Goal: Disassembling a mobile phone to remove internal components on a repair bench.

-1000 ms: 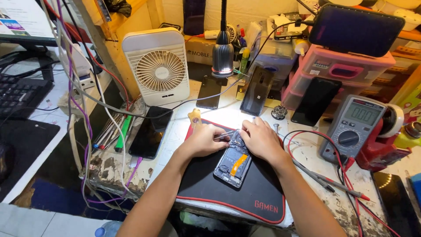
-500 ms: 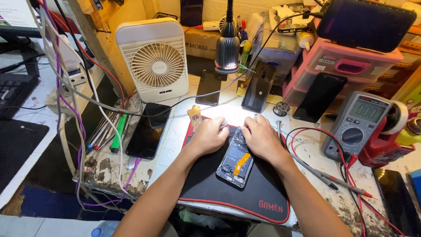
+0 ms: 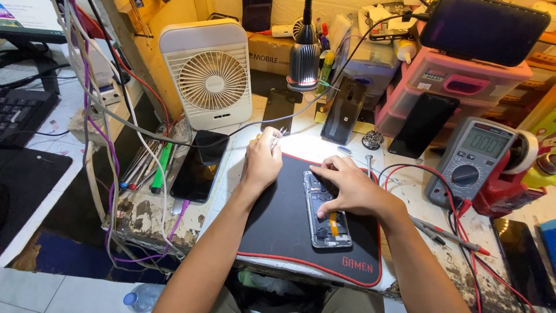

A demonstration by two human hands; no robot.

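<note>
An opened phone (image 3: 328, 219) with its back cover off lies on a black mat with red trim (image 3: 284, 220). My right hand (image 3: 347, 188) rests on the phone's upper half, fingers spread and pressing down on it. My left hand (image 3: 262, 159) is at the mat's far left corner, away from the phone, closed around a small metal tool, probably tweezers (image 3: 277, 134), whose tip sticks out past the fingers.
A white desk fan (image 3: 211, 72) and a lit lamp (image 3: 304, 58) stand behind the mat. Spare phones (image 3: 200, 165) lie left and lean at the back. A multimeter (image 3: 472, 162) with red probe leads (image 3: 457, 237) sits right, pink drawers (image 3: 457, 87) behind it.
My left hand has left the phone and moved up-left to the mat's corner, now gripping the small tool. My right hand stays on the phone. The view has shifted slightly.
</note>
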